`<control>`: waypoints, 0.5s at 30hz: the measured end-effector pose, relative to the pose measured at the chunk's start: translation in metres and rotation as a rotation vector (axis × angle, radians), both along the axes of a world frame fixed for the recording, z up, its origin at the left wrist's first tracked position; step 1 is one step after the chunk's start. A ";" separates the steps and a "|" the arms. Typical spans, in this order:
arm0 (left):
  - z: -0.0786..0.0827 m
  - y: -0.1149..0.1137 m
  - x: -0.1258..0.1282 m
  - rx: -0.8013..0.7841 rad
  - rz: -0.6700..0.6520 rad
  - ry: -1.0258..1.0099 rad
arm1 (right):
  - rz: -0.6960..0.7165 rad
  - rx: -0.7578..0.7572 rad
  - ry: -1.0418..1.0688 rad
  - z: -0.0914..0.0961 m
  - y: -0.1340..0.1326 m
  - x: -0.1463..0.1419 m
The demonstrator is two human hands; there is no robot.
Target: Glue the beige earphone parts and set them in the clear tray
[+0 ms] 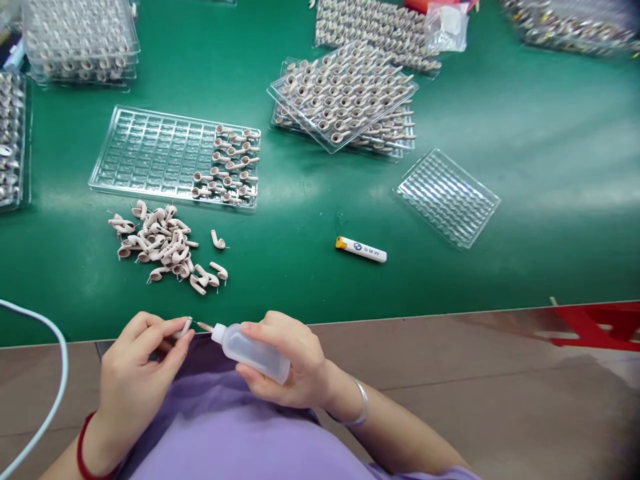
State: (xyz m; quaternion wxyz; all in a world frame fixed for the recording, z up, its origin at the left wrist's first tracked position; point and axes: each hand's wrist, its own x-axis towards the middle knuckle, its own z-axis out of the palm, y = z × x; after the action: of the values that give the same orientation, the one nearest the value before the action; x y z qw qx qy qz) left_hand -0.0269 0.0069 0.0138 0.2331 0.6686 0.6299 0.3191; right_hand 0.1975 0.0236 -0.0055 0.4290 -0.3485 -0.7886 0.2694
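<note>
Pinched between the thumb and fingers of my left hand (143,363) is a small off-white earbud shell (184,328). My right hand (293,360) is wrapped round a translucent squeeze bottle (257,353) with a white cap and a thin needle tip. The bottle lies tilted, its needle pointing left at the shell; whether the tip touches it I cannot tell. Beyond my left hand a loose heap of similar earbud shells (165,240) lies on the green table, thin wires poking out of several. Behind the heap is a clear tray (155,153), its right end filled with shells.
Stacked trays of shells (345,93) stand at the back middle, another stack (80,40) at the back left. A white lighter (361,249) and a clear tray (450,197) lie to the right. A pale cable (63,360) curves at the left; a red stool (595,327) is beyond the table edge.
</note>
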 end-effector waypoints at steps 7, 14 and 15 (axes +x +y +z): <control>0.006 -0.002 0.001 -0.029 0.034 -0.100 | -0.073 -0.177 0.161 -0.001 -0.006 0.006; 0.009 -0.015 0.013 -0.713 0.172 -0.657 | -0.035 -0.150 0.126 -0.004 -0.015 -0.015; 0.006 -0.016 0.015 -0.814 0.200 -0.749 | -0.050 -0.095 0.099 -0.005 -0.015 -0.019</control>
State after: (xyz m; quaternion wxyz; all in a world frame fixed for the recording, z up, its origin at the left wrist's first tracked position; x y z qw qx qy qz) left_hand -0.0123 -0.0093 0.0199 0.6487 0.3029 0.6367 0.2863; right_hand 0.1786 0.0081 -0.0101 0.4569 -0.3742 -0.7439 0.3128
